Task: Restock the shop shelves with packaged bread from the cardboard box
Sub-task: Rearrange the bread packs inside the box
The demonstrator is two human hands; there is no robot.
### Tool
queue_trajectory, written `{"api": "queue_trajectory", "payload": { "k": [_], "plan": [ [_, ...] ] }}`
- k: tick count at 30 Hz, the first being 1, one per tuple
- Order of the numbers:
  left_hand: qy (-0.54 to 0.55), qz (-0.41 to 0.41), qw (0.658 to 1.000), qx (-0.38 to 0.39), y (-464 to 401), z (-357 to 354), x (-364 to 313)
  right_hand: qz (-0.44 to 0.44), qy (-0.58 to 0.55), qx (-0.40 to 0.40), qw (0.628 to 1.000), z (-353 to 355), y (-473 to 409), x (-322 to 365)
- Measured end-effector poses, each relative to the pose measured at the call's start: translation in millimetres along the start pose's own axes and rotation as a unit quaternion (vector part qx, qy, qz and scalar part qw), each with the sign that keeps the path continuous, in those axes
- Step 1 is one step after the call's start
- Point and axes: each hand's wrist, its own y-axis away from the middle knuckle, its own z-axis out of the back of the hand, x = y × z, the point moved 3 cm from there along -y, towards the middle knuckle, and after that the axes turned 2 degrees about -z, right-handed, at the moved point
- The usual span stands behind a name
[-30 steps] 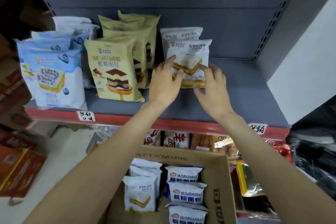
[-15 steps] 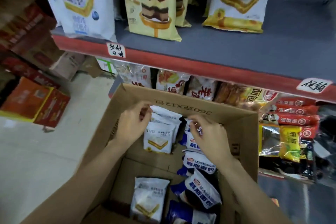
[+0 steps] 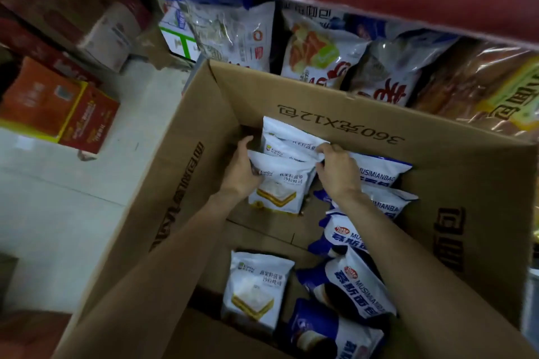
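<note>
Both hands' fingers (image 3: 322, 151) grip white bread packets (image 3: 281, 183) (fingertips hidden) in box (image 3: 466, 183).

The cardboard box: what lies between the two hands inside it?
In the head view, white bread packets lie between the left hand and right hand, both gripping them.

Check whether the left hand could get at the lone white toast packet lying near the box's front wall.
Probably yes: that white packet lies uncovered on the box floor, right beside the left forearm. But the left hand is gripping another white packet farther in.
</note>
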Motion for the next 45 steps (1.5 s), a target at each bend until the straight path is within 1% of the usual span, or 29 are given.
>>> {"api": "queue_trajectory", "payload": {
  "k": [2, 4, 7, 9, 11, 14, 15, 17, 19, 21, 23, 28, 30, 32, 34, 36, 38, 39, 40, 41, 44, 45],
  "plan": [
    [0.01, 0.016, 1.0, -0.017, 0.2, 0.8, 5.8, 0.001, 0.012, 0.004, 1.0, 1.9, -3.0, 2.6],
    [0.012, 0.038, 0.999, -0.013, 0.6, 1.3, 13.8, -0.002, 0.015, 0.011, 1.0, 1.8, -3.1, 6.3],
    [-0.027, 0.042, 0.999, -0.003, 4.6, 4.0, 17.9, -0.008, -0.012, -0.003, 1.0, -1.0, 0.0, 10.9],
    [-0.047, 0.017, 0.999, 0.0, 9.3, 7.3, 14.8, -0.012, -0.049, -0.018, 0.999, -0.4, 4.2, 12.4],
    [-0.037, -0.007, 0.999, 0.004, 16.2, 12.8, 10.1, -0.005, -0.086, -0.045, 0.995, 4.4, 12.7, 14.1],
    [-0.036, -0.071, 0.997, -0.004, 31.1, 25.6, -3.4, 0.033, -0.12, -0.093, 0.988, 15.0, 33.2, 14.4],
    [-0.024, -0.089, 0.996, 0.0, 37.1, 30.4, -9.5, 0.044, -0.129, -0.105, 0.985, 20.4, 41.3, 13.7],
    [0.039, -0.106, 0.993, 0.021, 52.7, 43.8, -26.9, 0.059, -0.163, -0.122, 0.977, 37.8, 58.3, 13.5],
    [0.1, -0.123, 0.987, 0.025, 69.6, 59.8, -50.5, 0.074, -0.22, -0.14, 0.962, 66.4, 76.4, 16.2],
    [0.128, -0.147, 0.981, -0.003, 87.5, 79.7, -81.6, 0.093, -0.269, -0.144, 0.948, 101.9, 96.5, 20.8],
    [0.16, -0.185, 0.969, -0.02, 106.0, 96.6, -116.2, 0.109, -0.302, -0.133, 0.938, 139.8, 117.7, 25.2],
    [0.143, -0.242, 0.958, -0.063, 143.8, 122.5, -189.4, 0.135, -0.325, -0.106, 0.93, 226.8, 162.1, 20.2],
    [0.154, -0.252, 0.952, -0.076, 151.3, 131.3, -217.0, 0.142, -0.338, -0.122, 0.922, 265.5, 175.5, 13.7],
    [0.171, -0.265, 0.944, -0.101, 154.6, 141.9, -244.3, 0.139, -0.358, -0.161, 0.909, 305.6, 186.9, 4.6],
    [0.173, -0.281, 0.935, -0.129, 151.1, 152.2, -274.3, 0.106, -0.395, -0.225, 0.885, 344.7, 191.4, -7.3],
    [0.172, -0.299, 0.927, -0.144, 144.9, 159.3, -308.1, 0.068, -0.447, -0.306, 0.838, 380.5, 186.2, -22.3],
    [0.168, -0.321, 0.92, -0.147, 137.8, 162.4, -340.2, 0.051, -0.481, -0.379, 0.789, 413.3, 170.8, -30.3],
    [0.167, -0.328, 0.918, -0.148, 134.7, 162.8, -355.2, 0.048, -0.486, -0.403, 0.774, 427.7, 159.4, -31.4],
    [0.168, -0.336, 0.915, -0.147, 131.1, 162.4, -370.3, 0.038, -0.487, -0.416, 0.767, 438.1, 143.1, -33.1],
    [0.178, -0.343, 0.911, -0.145, 126.9, 161.5, -384.7, 0.024, -0.485, -0.417, 0.769, 444.7, 122.6, -33.4],
    [0.23, -0.359, 0.895, -0.135, 105.5, 154.5, -423.9, -0.014, -0.441, -0.385, 0.811, 446.4, 55.0, -34.8],
    [0.242, -0.359, 0.893, -0.126, 95.7, 150.1, -434.8, -0.03, -0.434, -0.383, 0.815, 445.5, 40.2, -35.0]
  ]
}}
